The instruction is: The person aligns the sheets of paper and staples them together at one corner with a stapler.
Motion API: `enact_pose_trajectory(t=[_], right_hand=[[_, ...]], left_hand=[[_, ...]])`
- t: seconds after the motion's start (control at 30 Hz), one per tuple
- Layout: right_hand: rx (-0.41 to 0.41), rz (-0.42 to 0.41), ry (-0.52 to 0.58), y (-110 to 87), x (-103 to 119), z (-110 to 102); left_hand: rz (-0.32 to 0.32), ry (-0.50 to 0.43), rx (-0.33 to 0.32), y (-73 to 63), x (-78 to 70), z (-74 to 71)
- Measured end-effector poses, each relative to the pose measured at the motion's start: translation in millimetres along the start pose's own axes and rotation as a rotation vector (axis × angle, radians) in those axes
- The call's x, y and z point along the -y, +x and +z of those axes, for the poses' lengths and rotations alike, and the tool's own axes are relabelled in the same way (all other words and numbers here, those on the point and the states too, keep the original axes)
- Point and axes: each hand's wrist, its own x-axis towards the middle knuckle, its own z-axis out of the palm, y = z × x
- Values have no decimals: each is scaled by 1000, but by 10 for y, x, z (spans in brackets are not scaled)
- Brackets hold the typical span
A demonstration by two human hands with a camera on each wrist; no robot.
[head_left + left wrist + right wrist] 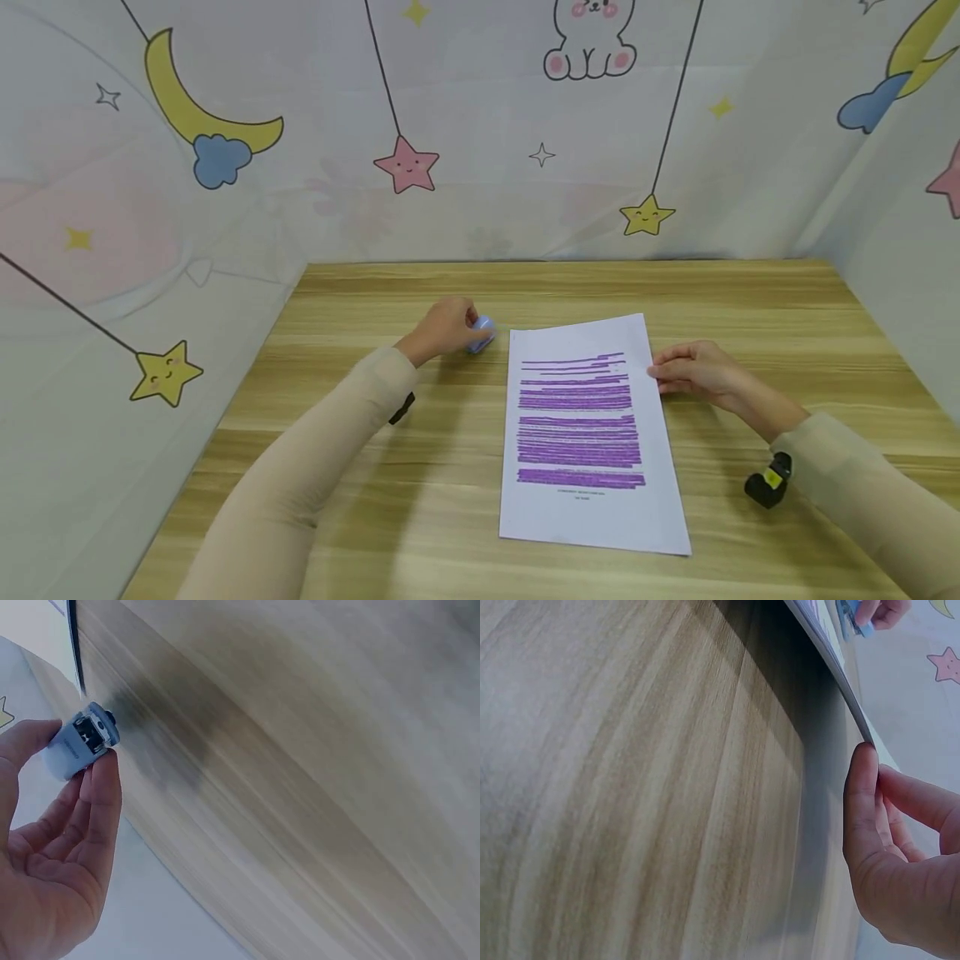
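My left hand (pixel 444 327) pinches a small light-blue stapler (pixel 482 334) between thumb and fingers, just left of the paper's upper left corner. In the left wrist view the stapler (pixel 75 742) shows a dark slot with metal parts at one end. White printed paper (pixel 577 517) with rows of purple marking lies in front of me. On its right edge, my right hand (pixel 701 373) pinches the paper between thumb and fingers. The right wrist view shows that paper edge (pixel 838 671) lifted off the table, casting a shadow beneath.
The wood-grain table (pixel 360 517) reaches back to a pale cloth backdrop (pixel 480 100) printed with moons and stars. More cloth (pixel 90 467) borders the left side. A dark strapped device (pixel 768 481) sits at the right wrist.
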Motion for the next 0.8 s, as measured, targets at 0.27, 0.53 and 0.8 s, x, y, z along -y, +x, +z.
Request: enact_pose_trajectory(t=[0.27, 0.53, 0.8], right_hand=[[6, 3, 14, -14, 9, 14], [6, 7, 7, -7, 24, 29], [13, 6, 18, -2, 26, 37]], left_hand=[[-98, -15, -72, -199, 116, -98], [-151, -27, -127, -442, 252, -149], [-201, -67, -144, -633, 329, -188]])
